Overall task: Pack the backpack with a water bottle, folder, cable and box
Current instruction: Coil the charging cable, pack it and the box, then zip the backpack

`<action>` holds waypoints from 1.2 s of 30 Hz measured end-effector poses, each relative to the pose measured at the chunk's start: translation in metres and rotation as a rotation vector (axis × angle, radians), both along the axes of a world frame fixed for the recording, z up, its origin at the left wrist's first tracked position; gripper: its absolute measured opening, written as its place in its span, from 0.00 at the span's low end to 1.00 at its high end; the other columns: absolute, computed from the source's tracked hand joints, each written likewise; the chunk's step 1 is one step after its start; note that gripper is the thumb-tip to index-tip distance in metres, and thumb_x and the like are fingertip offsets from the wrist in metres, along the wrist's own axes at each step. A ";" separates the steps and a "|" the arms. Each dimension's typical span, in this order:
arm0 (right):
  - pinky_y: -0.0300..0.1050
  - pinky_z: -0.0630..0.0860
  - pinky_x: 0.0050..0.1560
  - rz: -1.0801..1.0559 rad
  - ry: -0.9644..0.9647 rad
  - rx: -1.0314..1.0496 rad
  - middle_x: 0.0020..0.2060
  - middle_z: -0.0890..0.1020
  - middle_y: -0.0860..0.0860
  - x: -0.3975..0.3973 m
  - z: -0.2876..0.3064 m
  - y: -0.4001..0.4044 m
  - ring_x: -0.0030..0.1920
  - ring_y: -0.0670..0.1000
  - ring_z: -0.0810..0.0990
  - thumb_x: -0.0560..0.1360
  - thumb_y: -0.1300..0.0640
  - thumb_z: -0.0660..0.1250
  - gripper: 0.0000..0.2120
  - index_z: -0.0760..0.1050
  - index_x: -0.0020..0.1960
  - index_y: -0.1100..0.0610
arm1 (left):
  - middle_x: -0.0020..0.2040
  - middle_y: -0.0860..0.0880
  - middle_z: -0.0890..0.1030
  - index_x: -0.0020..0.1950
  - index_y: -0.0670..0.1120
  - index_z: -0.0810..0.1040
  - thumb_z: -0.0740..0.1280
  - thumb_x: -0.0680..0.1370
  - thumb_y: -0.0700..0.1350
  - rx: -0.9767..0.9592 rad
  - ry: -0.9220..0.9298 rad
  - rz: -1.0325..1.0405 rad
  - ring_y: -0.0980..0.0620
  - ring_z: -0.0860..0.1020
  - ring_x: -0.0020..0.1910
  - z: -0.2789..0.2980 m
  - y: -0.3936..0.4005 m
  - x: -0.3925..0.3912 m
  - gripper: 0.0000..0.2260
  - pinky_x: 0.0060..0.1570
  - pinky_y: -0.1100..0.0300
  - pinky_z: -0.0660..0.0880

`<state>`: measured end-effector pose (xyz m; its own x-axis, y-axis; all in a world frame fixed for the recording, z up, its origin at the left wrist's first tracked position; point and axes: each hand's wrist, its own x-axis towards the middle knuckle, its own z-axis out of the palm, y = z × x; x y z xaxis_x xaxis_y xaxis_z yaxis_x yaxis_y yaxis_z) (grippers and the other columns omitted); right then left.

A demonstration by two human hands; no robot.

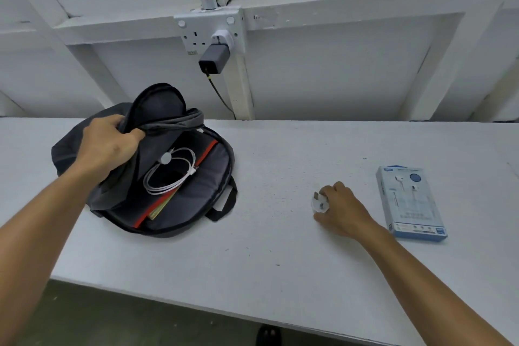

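A dark grey backpack [196, 191] lies unzipped on the white table [280, 247] at the left. My left hand [108, 142] grips its front flap and holds it up. Inside lies a coiled white cable [170, 174] on top of an orange-red folder [179, 185] with yellowish sheets beside it. My right hand [341, 209] rests on the table at the right, fingers closed around a small white plug adapter [318, 202]. A light blue box [411, 202] printed with earphones lies flat just right of that hand. No water bottle is visible.
A wall socket [209, 34] on the white wall behind the table holds a grey charger [214, 60] with a dark cable running down behind the table. The table's front edge runs diagonally at the bottom, with dark floor and a shoe [268, 336] below.
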<state>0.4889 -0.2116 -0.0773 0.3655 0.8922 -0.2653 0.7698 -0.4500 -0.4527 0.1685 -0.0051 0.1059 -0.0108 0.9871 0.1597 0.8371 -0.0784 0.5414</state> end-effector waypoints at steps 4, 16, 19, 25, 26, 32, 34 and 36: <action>0.43 0.72 0.50 0.019 -0.002 0.006 0.57 0.69 0.52 0.002 -0.001 0.002 0.57 0.52 0.70 0.73 0.52 0.67 0.21 0.71 0.65 0.56 | 0.41 0.47 0.78 0.51 0.45 0.81 0.69 0.77 0.47 -0.013 -0.002 -0.001 0.46 0.73 0.43 0.001 0.000 -0.001 0.07 0.44 0.52 0.68; 0.51 0.73 0.54 0.260 0.314 0.426 0.57 0.75 0.50 -0.172 0.054 0.136 0.60 0.53 0.71 0.72 0.51 0.70 0.20 0.72 0.62 0.53 | 0.45 0.48 0.80 0.49 0.48 0.78 0.66 0.78 0.46 -0.102 0.203 -0.233 0.45 0.77 0.47 0.031 0.026 -0.022 0.03 0.45 0.55 0.71; 0.51 0.72 0.49 0.399 0.197 0.420 0.58 0.76 0.53 -0.231 0.057 0.171 0.60 0.55 0.70 0.74 0.50 0.69 0.21 0.71 0.63 0.55 | 0.42 0.50 0.80 0.44 0.52 0.76 0.66 0.78 0.46 -0.103 0.210 -0.265 0.46 0.77 0.45 0.037 0.034 -0.027 0.04 0.41 0.56 0.71; 0.53 0.73 0.48 0.497 -0.014 0.435 0.57 0.77 0.59 -0.294 0.052 0.215 0.63 0.61 0.70 0.74 0.57 0.68 0.17 0.72 0.60 0.61 | 0.43 0.50 0.82 0.44 0.49 0.80 0.68 0.77 0.46 -0.119 0.102 -0.280 0.49 0.80 0.44 0.040 0.049 -0.043 0.04 0.46 0.53 0.78; 0.52 0.73 0.50 0.514 -0.055 0.441 0.59 0.77 0.59 -0.298 0.051 0.220 0.65 0.62 0.68 0.75 0.57 0.68 0.18 0.72 0.62 0.61 | 0.43 0.50 0.82 0.45 0.49 0.81 0.68 0.77 0.46 -0.121 0.094 -0.283 0.48 0.80 0.45 0.040 0.050 -0.044 0.03 0.48 0.51 0.79; 0.50 0.73 0.58 0.564 -0.145 0.367 0.64 0.74 0.57 -0.317 0.036 0.240 0.70 0.62 0.62 0.76 0.57 0.65 0.18 0.72 0.66 0.59 | 0.43 0.49 0.82 0.47 0.48 0.81 0.68 0.78 0.47 -0.107 0.106 -0.300 0.47 0.80 0.45 0.040 0.055 -0.048 0.04 0.50 0.49 0.79; 0.52 0.74 0.57 0.554 -0.120 0.397 0.64 0.74 0.59 -0.317 0.032 0.240 0.69 0.64 0.63 0.75 0.59 0.67 0.17 0.75 0.63 0.60 | 0.42 0.50 0.82 0.47 0.49 0.80 0.68 0.78 0.47 -0.101 0.114 -0.302 0.47 0.80 0.45 0.039 0.055 -0.048 0.04 0.49 0.50 0.79; 0.55 0.75 0.55 0.521 -0.092 0.466 0.62 0.74 0.63 -0.318 0.029 0.240 0.66 0.67 0.67 0.72 0.61 0.69 0.16 0.78 0.59 0.61 | 0.42 0.51 0.82 0.47 0.49 0.80 0.68 0.78 0.47 -0.101 0.108 -0.303 0.47 0.80 0.45 0.038 0.055 -0.048 0.04 0.50 0.50 0.79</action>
<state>0.1714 0.0285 -0.0481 -0.1380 0.9703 0.1985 0.8765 0.2130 -0.4316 0.1201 0.0501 0.1439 0.2974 0.9537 0.0450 0.8370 -0.2831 0.4683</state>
